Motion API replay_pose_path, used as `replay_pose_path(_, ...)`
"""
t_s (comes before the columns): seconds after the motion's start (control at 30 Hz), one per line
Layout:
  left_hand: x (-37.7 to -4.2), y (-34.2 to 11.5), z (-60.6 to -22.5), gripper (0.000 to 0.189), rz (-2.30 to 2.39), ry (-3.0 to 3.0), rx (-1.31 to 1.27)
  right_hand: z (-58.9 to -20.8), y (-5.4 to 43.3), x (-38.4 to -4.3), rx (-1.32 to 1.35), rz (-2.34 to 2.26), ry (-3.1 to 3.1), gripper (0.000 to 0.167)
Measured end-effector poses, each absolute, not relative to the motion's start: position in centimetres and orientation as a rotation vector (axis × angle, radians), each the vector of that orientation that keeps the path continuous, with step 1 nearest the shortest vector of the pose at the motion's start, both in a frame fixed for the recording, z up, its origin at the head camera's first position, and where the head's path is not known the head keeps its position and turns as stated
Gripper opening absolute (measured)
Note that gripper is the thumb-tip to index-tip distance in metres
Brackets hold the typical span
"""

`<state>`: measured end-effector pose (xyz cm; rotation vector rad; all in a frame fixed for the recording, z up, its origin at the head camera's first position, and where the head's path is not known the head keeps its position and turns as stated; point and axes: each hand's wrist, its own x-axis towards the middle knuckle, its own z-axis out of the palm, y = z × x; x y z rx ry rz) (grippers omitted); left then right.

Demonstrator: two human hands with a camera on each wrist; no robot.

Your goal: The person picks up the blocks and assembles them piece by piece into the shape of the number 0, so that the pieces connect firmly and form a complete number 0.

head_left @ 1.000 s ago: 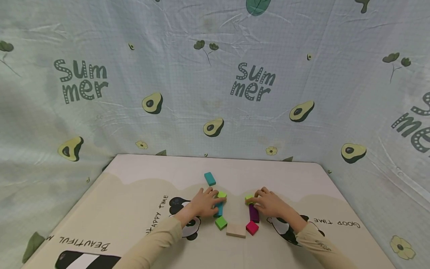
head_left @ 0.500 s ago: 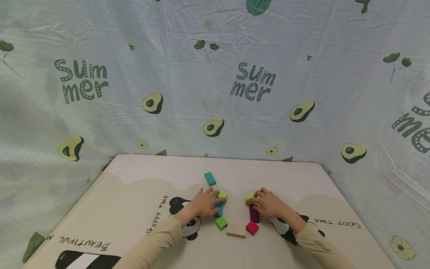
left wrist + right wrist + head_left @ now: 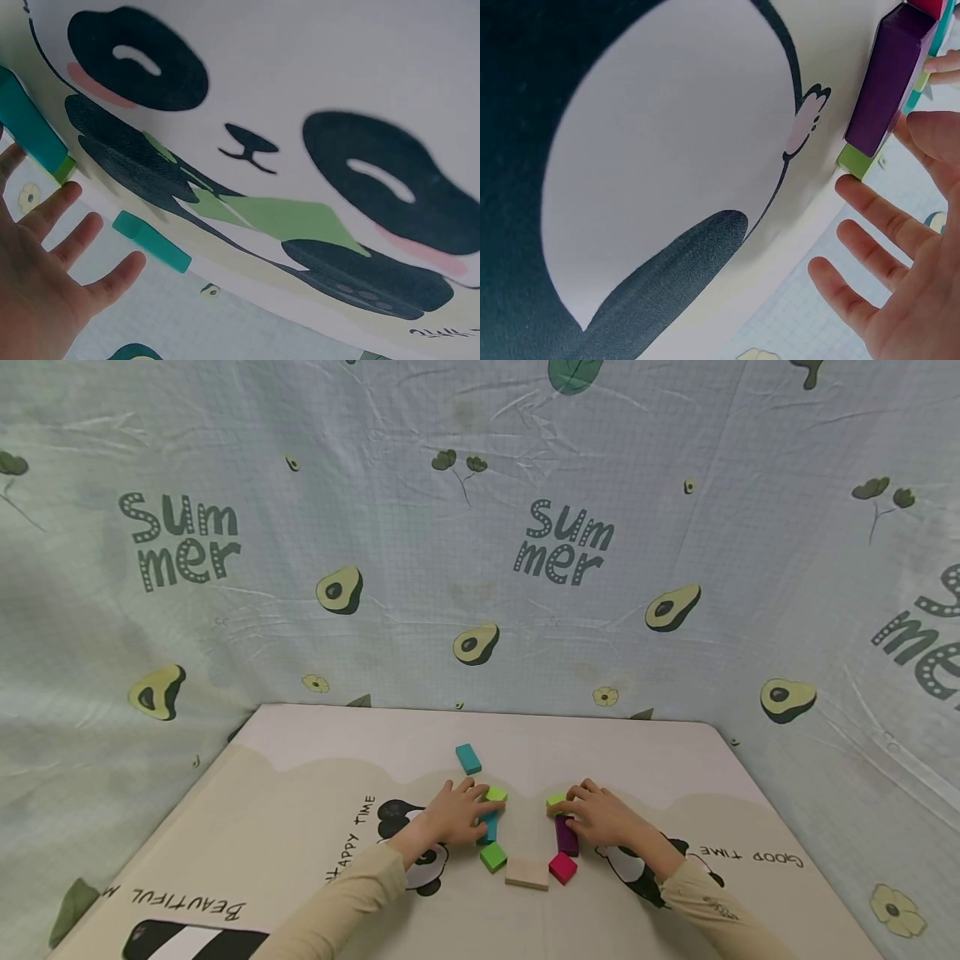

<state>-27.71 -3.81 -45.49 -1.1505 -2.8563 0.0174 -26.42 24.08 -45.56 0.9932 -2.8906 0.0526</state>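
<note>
In the head view, my left hand point(image 3: 452, 814) lies over the left side of a U-shaped row of blocks. Its fingers reach around a lime green cube point(image 3: 497, 793) and a blue-teal block point(image 3: 491, 829). The left wrist view shows straight, spread fingers, one tip at the green cube point(image 3: 65, 169). Opposite, my right hand point(image 3: 606, 818) touches a second lime cube point(image 3: 555, 802) with extended fingers, its thumb beside a long purple block point(image 3: 567, 837). In the right wrist view, a fingertip meets that cube point(image 3: 857, 160) at the purple block's point(image 3: 889, 82) end.
A green cube point(image 3: 493, 857), a plain wooden block point(image 3: 527, 873) and a red cube point(image 3: 562, 867) form the near side of the row. One teal block point(image 3: 468, 758) lies apart beyond my left hand. Patterned cloth point(image 3: 405, 635) hangs behind the printed tabletop point(image 3: 315, 743).
</note>
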Motion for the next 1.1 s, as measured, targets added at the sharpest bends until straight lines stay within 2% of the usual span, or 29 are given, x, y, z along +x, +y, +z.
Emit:
replay_pose_path(0.87, -28.0, -3.9, -45.7, 0.047, -0.023, -2.869, -1.175, -44.9, 24.7, -24.8, 1.021, 0.053, -2.822, 0.041)
replay_pose_path(1.1, -27.8, -4.1, -45.7, 0.043, -0.040, -2.789, -1.194, -45.1, 24.6, -24.4, 1.054, 0.061, -2.789, 0.037)
